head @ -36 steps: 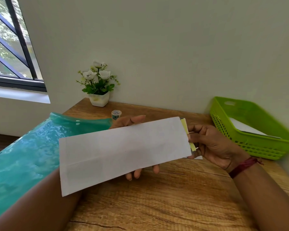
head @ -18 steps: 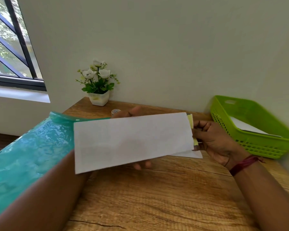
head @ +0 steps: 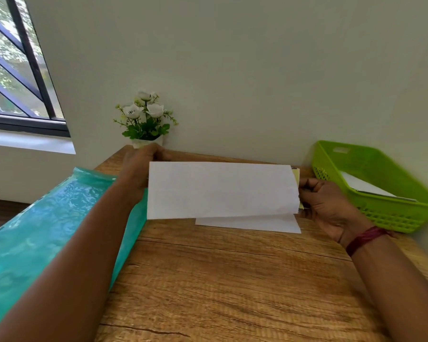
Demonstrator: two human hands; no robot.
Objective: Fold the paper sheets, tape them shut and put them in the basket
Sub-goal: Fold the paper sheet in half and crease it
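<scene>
A folded white paper (head: 220, 190) hangs level above the wooden table (head: 232, 280). My right hand (head: 324, 206) pinches its right end, where a pale yellow strip (head: 296, 175) shows at the edge. My left hand (head: 136, 171) is at the paper's left edge with the thumb above the top edge. Its fingers are hidden behind the paper, so I cannot tell what they touch. Another white sheet (head: 252, 224) lies flat on the table under the held one. The green basket (head: 381, 213) stands at the right with a white folded paper (head: 361, 185) inside.
A teal plastic folder (head: 47, 230) overhangs the table's left side under my left forearm. A small white pot of flowers (head: 146, 124) stands against the wall at the back left. The wall runs close behind the basket. A window is at the far left.
The folded paper has moved right and up, towards the wall, and now hangs level. My left hand has slid from behind the paper's middle to its left edge. The small tape roll is no longer visible.
</scene>
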